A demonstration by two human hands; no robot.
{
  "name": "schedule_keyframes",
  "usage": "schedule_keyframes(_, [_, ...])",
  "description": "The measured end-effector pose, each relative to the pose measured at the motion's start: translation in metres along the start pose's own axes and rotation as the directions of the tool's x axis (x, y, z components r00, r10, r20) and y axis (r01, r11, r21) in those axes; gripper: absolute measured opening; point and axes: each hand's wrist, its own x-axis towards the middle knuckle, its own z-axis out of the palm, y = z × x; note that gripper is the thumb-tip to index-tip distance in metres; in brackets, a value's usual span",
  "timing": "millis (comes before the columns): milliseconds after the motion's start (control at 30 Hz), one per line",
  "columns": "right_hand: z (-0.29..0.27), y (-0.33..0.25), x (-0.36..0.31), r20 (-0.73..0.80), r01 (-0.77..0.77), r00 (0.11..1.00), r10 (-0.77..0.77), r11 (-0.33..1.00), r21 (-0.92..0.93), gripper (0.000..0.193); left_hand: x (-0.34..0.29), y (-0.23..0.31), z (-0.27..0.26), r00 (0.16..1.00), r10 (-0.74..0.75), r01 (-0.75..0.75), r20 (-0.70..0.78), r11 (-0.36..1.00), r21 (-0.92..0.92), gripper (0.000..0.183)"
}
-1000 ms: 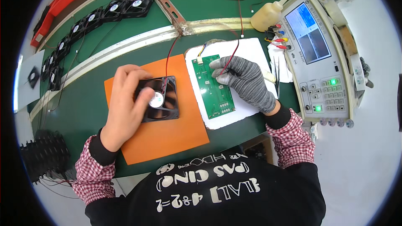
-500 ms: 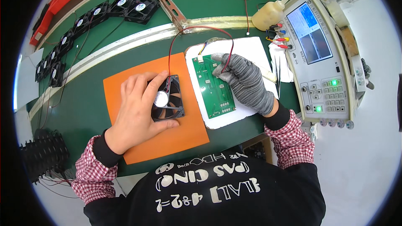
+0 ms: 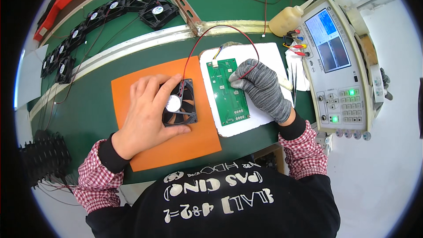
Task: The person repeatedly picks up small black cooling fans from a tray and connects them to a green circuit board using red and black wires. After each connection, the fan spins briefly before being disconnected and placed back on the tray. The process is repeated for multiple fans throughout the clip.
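Your left hand (image 3: 147, 112) has shifted: its thumb, which lay across the face of the black fan (image 3: 184, 106) a second ago, now rests along the near edge, while the fingers curl over the far left corner. Underneath it all stretches the green bench (image 3: 83, 114), with the pale test instrument (image 3: 341, 79) at your right. Before you lies the orange sheet (image 3: 185, 150), and just beside it the white pad (image 3: 269, 53), bearing the green circuit board (image 3: 227, 99). Your right hand, (image 3: 264, 90) gloved in grey, reaches over that board, thumb and fingertips pinched together on the far end of the red-and-black lead (image 3: 222, 25). The fan sits on the sheet's right half, spanned between your left thumb and fingers. From it the lead arches over to your right fingertips, which hide its tip, so whether it touches a contact cannot be told. A slight slant in that pinch could miss or bridge contacts; the springy arch could tug the tip aside if the fan slides away. Should the blades turn, a left fingertip straying inside the frame could catch them. Smallest, the white connector (image 3: 215, 63) at the board's far left corner could work loose if your glove drags the board.
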Motion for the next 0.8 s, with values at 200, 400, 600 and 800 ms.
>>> schedule_keyframes(200, [0.003,0.009,-0.001,0.0,0.074,0.997,-0.074,0.996,0.049,0.012,-0.002,0.001,0.002,1.0,0.003,-0.003,-0.013,1.0,0.008,0.101])
schedule_keyframes(400, [0.005,0.003,0.004,0.036,0.092,0.995,-0.091,0.994,-0.052,0.01,-0.004,0.011,-0.012,0.978,0.13,-0.106,-0.165,0.983,0.148,0.1])
schedule_keyframes(600, [-0.003,0.008,-0.003,-0.004,0.072,0.997,-0.072,0.995,-0.07,0.012,-0.012,0.03,-0.041,0.456,0.777,-0.732,-0.434,0.605,0.313,0.035])
schedule_keyframes(800, [0.004,0.007,0.002,0.024,0.149,0.989,-0.148,0.986,-0.073,0.011,-0.024,0.028,-0.081,0.787,0.579,0.388,0.212,-0.198,-0.9,0.055])
